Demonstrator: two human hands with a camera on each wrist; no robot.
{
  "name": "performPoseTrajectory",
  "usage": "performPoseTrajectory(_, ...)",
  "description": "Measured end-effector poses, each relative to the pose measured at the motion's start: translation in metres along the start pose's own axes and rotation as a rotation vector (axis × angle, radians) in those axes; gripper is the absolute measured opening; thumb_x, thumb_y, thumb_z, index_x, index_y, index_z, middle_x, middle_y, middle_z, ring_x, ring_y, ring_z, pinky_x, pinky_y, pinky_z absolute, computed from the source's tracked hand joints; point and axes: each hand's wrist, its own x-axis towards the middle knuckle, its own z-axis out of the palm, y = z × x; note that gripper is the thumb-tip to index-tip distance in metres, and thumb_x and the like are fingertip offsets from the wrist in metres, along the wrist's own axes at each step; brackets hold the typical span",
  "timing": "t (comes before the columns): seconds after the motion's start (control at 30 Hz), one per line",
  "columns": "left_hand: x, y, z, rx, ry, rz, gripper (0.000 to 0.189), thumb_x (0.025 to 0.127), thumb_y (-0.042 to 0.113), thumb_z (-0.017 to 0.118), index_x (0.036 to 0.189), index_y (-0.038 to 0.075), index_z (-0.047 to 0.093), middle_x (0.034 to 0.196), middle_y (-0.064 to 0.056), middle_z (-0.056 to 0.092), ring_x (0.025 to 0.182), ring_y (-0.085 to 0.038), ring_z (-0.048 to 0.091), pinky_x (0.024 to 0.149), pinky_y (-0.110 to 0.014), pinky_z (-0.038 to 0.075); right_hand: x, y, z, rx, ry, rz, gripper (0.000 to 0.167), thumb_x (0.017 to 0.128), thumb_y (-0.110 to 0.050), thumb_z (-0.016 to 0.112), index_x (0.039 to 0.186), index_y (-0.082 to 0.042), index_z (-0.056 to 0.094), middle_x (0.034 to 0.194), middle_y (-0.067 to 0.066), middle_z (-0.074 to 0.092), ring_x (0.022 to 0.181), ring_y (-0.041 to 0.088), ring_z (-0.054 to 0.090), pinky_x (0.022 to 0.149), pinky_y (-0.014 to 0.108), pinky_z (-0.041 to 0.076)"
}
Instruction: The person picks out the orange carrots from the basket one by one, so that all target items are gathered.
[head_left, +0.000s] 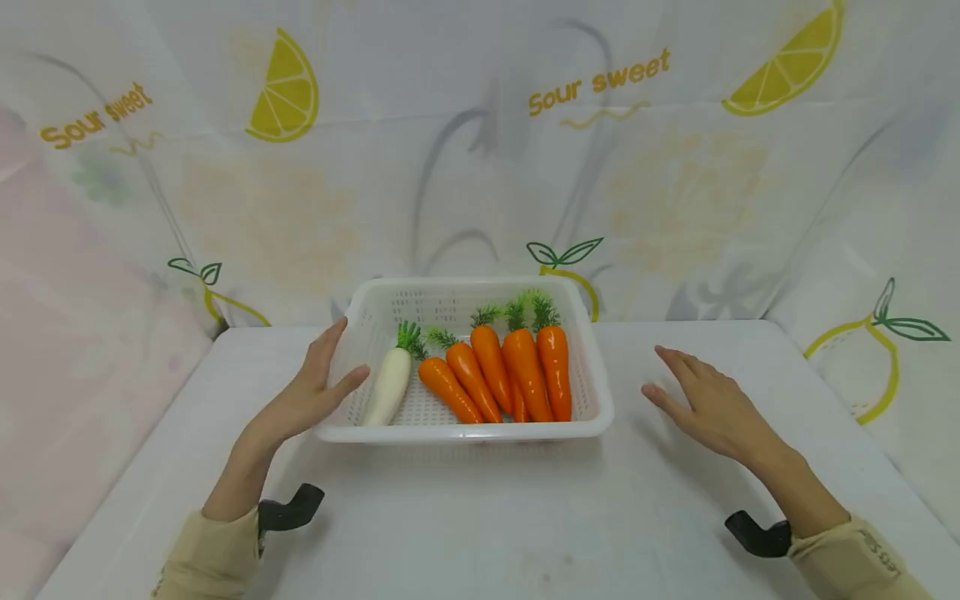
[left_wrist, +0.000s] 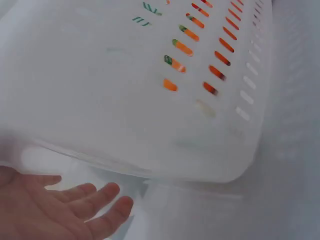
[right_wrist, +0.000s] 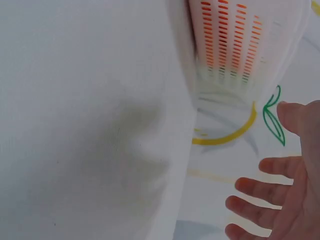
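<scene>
A white plastic basket (head_left: pixel 465 432) with slotted walls stands on the table in the head view. Inside it lie a white radish (head_left: pixel 391 387) at the left and several orange carrots (head_left: pixel 525 367) with green tops. My left hand (head_left: pixel 306 392) is at the basket's left side, fingers extended, thumb over the rim in this view. In the left wrist view its spread fingers (left_wrist: pixel 107 215) appear beside the basket wall (left_wrist: pixel 125 110). My right hand (head_left: pixel 712 408) hovers right of the basket, apart from it, fingers straight and holding nothing. The right wrist view shows its fingers (right_wrist: pixel 257 210) spread.
A white cloth covers the table (head_left: pixel 465 533). Behind it hangs a curtain (head_left: pixel 480 192) printed with lemons and lettering, and more patterned cloth flanks both sides. Each wrist carries a black mount, one at the left (head_left: pixel 288 508) and one at the right (head_left: pixel 757 535).
</scene>
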Motion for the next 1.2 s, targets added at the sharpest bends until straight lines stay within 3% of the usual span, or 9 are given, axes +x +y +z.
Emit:
performPoseTrajectory(0.03, 0.004, -0.004, 0.001, -0.114, 0.005, -0.03, 0.084, 0.095, 0.045, 0.046, 0.152, 0.023, -0.012, 0.158, -0.02, -0.01, 0.141, -0.05, 0.007, 0.101, -0.072, 0.017, 0.0, 0.0, 0.001, 0.031, 0.008, -0.002, 0.07, 0.095, -0.051, 0.042, 0.148, -0.009, 0.027, 0.146, 0.023, 0.035, 0.129, 0.047, 0.036, 0.095, 0.065, 0.03)
performPoseTrajectory(0.13, 0.013, -0.012, 0.005, -0.399, 0.024, -0.119, 0.077, 0.097, 0.044, 0.042, 0.151, 0.03, -0.012, 0.16, -0.015, -0.004, 0.143, -0.043, 0.009, 0.105, -0.066, 0.018, 0.001, -0.003, 0.002, 0.104, 0.04, -0.001, 0.065, 0.096, -0.048, 0.042, 0.147, -0.01, 0.029, 0.142, 0.021, 0.041, 0.126, 0.042, 0.041, 0.09, 0.063, 0.035)
performPoseTrajectory(0.27, 0.016, -0.018, 0.009, -0.555, 0.024, -0.126, 0.07, 0.098, 0.042, 0.037, 0.151, 0.033, -0.009, 0.158, -0.014, 0.013, 0.139, -0.037, 0.026, 0.105, -0.052, 0.026, 0.003, -0.009, 0.006, 0.18, 0.08, -0.03, 0.06, 0.096, -0.043, 0.045, 0.145, -0.01, 0.033, 0.137, 0.017, 0.047, 0.124, 0.035, 0.044, 0.09, 0.058, 0.038)
performPoseTrajectory(0.43, 0.017, -0.021, 0.01, -0.56, 0.001, -0.07, 0.07, 0.098, 0.043, 0.035, 0.151, 0.032, -0.01, 0.158, -0.015, 0.014, 0.14, -0.038, 0.024, 0.106, -0.055, 0.024, 0.005, -0.017, 0.012, 0.261, 0.153, -0.086, 0.052, 0.097, -0.034, 0.048, 0.141, -0.009, 0.039, 0.133, 0.014, 0.052, 0.119, 0.03, 0.049, 0.091, 0.052, 0.04)
performPoseTrajectory(0.63, 0.016, -0.023, 0.01, -0.533, -0.002, -0.052, 0.071, 0.098, 0.043, 0.033, 0.151, 0.03, -0.011, 0.158, -0.017, 0.012, 0.14, -0.042, 0.024, 0.103, -0.056, 0.029, 0.012, -0.034, 0.014, 0.328, 0.268, -0.168, 0.042, 0.095, -0.022, 0.053, 0.133, -0.003, 0.048, 0.126, 0.011, 0.057, 0.11, 0.025, 0.056, 0.091, 0.045, 0.043)
performPoseTrajectory(0.97, 0.017, -0.025, 0.011, -0.5, -0.007, -0.038, 0.068, 0.098, 0.04, 0.031, 0.151, 0.029, -0.011, 0.158, -0.018, 0.01, 0.141, -0.045, 0.018, 0.106, -0.066, 0.017, 0.02, -0.058, 0.015, 0.379, 0.28, -0.199, 0.039, 0.094, -0.015, 0.055, 0.131, -0.003, 0.05, 0.123, 0.012, 0.059, 0.106, 0.024, 0.058, 0.088, 0.036, 0.049)
performPoseTrajectory(1.1, 0.017, -0.025, 0.011, -0.499, -0.007, -0.038, 0.068, 0.098, 0.041, 0.031, 0.151, 0.029, -0.011, 0.158, -0.017, 0.009, 0.142, -0.044, 0.018, 0.106, -0.065, 0.017, 0.022, -0.066, 0.016, 0.394, 0.292, -0.221, 0.039, 0.093, -0.015, 0.056, 0.13, -0.004, 0.051, 0.122, 0.011, 0.06, 0.106, 0.023, 0.058, 0.09, 0.019, 0.045)
performPoseTrajectory(1.2, 0.017, -0.025, 0.011, -0.503, -0.01, -0.038, 0.069, 0.098, 0.041, 0.031, 0.151, 0.03, -0.011, 0.158, -0.016, 0.008, 0.142, -0.043, 0.018, 0.106, -0.064, 0.018, 0.023, -0.073, 0.018, 0.391, 0.286, -0.241, 0.04, 0.092, -0.014, 0.057, 0.13, -0.005, 0.051, 0.121, 0.01, 0.06, 0.107, 0.023, 0.058, 0.093, 0.023, 0.046)
